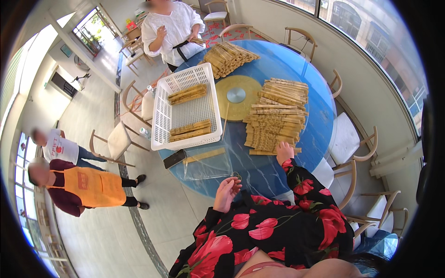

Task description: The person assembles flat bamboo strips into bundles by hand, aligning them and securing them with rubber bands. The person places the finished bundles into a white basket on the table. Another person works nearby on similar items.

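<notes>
On the table (pixel 278 171) we see a basket (pixel 160 120) at the left edge with two bundles of sticks in it. A turntable disc (pixel 236 96) sits at the centre. A stack of sticks (pixel 276 116) lies toward the right edge, another pile (pixel 228 58) at the far edge. A phone (pixel 174 159) lies before the basket, a plastic bag (pixel 208 167) beside it.

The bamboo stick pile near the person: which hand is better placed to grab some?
Probably the right hand. It already rests on the near edge of the bamboo stick pile. The left hand is back by the table's near rim, palm up, pinching what looks like a small band.
</notes>
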{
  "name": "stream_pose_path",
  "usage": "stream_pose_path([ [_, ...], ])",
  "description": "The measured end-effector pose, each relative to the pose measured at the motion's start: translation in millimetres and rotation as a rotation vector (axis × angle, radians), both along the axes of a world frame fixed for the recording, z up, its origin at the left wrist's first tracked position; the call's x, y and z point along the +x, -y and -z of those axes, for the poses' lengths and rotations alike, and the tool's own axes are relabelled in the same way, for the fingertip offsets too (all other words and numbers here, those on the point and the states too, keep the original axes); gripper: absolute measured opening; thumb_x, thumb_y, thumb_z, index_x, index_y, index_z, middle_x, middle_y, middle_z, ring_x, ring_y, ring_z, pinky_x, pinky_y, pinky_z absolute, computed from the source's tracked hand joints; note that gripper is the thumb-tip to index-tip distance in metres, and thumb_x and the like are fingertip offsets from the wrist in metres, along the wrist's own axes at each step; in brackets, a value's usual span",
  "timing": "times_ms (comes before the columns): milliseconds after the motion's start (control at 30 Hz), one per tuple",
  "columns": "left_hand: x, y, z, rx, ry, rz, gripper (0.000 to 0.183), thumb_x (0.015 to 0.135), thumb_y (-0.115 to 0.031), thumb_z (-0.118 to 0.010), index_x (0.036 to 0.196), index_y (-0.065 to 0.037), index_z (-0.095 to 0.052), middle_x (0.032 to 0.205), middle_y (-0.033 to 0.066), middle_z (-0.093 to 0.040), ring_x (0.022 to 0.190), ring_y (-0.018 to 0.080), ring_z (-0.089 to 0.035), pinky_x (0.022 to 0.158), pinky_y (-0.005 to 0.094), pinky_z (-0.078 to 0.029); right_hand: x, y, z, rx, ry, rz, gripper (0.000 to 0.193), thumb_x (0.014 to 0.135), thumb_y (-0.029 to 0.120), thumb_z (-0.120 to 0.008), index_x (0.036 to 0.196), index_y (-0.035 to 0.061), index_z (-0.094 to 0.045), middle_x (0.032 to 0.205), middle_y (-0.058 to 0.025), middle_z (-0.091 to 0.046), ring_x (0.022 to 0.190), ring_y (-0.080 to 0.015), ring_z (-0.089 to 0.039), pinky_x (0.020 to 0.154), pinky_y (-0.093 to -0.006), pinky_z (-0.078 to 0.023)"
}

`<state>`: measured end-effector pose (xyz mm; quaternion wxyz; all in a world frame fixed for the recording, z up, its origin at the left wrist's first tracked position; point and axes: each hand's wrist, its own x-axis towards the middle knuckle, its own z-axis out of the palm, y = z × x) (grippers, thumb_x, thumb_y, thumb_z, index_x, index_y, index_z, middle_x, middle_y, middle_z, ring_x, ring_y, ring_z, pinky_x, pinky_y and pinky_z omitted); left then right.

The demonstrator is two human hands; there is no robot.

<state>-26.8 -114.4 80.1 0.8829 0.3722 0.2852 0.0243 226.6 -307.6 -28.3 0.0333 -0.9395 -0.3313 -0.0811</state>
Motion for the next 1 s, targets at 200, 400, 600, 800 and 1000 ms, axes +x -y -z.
stream_pose_path([
  [200, -1.0, -3.5, 3.4, -0.016, 0.024, 0.016, 0.024, 0.095, -0.019, -0.048, 0.114, -0.004, -0.050, 0.108, 0.0104, -0.060, 0.097, 0.0183, -0.059, 0.086, 0.0308, -0.048, 0.4, 3.0, 21.1, 0.052, 0.114, -0.006, 0.020, 0.066, 0.015, -0.060, 0.086, 0.0103, -0.060, 0.097, -0.0058, -0.051, 0.093, -0.0248, -0.050, 0.071, -0.0387, -0.046],
  [400, -1.1, -13.4, 2.1, -0.020, 0.003, 0.013, 0.026, 0.094, -0.018, -0.050, 0.116, -0.005, -0.049, 0.102, 0.0083, -0.061, 0.090, 0.0155, -0.060, 0.080, 0.0297, -0.049, -0.7, 1.3, 13.6, 0.039, 0.018, 0.011, 0.023, 0.066, 0.014, -0.060, 0.089, 0.0111, -0.061, 0.099, -0.0062, -0.052, 0.096, -0.0250, -0.051, 0.072, -0.0393, -0.046],
  [600, 67.9, -114.2, -11.9, 0.133, 0.033, 0.123, 0.039, 0.089, -0.013, -0.049, 0.126, -0.010, -0.039, 0.081, 0.0023, -0.054, 0.070, 0.0106, -0.052, 0.069, 0.0284, -0.048, -7.4, 8.7, 0.9, 0.048, -0.051, 0.057, 0.029, 0.066, 0.016, -0.064, 0.093, 0.0099, -0.060, 0.103, -0.0080, -0.052, 0.102, -0.0280, -0.050, 0.077, -0.0413, -0.045],
  [800, 165.2, -241.3, -13.5, 0.370, -0.010, -0.059, 0.060, 0.082, -0.005, -0.045, 0.138, -0.015, -0.026, 0.064, -0.0013, -0.044, 0.053, 0.0085, -0.043, 0.059, 0.0304, -0.047, -26.7, 14.1, -16.7, 0.059, -0.140, 0.061, 0.041, 0.063, 0.018, -0.071, 0.100, 0.0111, -0.057, 0.106, -0.0079, -0.052, 0.105, -0.0279, -0.049, 0.081, -0.0409, -0.045],
  [1000, 164.6, -175.6, -12.0, 0.329, 0.062, 0.061, 0.047, 0.085, -0.009, -0.046, 0.131, -0.010, -0.038, 0.073, -0.0005, -0.048, 0.061, 0.0083, -0.046, 0.064, 0.0279, -0.047, -40.3, 34.2, -11.6, 0.096, -0.177, 0.148, 0.045, 0.063, 0.017, -0.071, 0.105, 0.0115, -0.056, 0.109, -0.0071, -0.052, 0.107, -0.0266, -0.050, 0.082, -0.0397, -0.044],
])
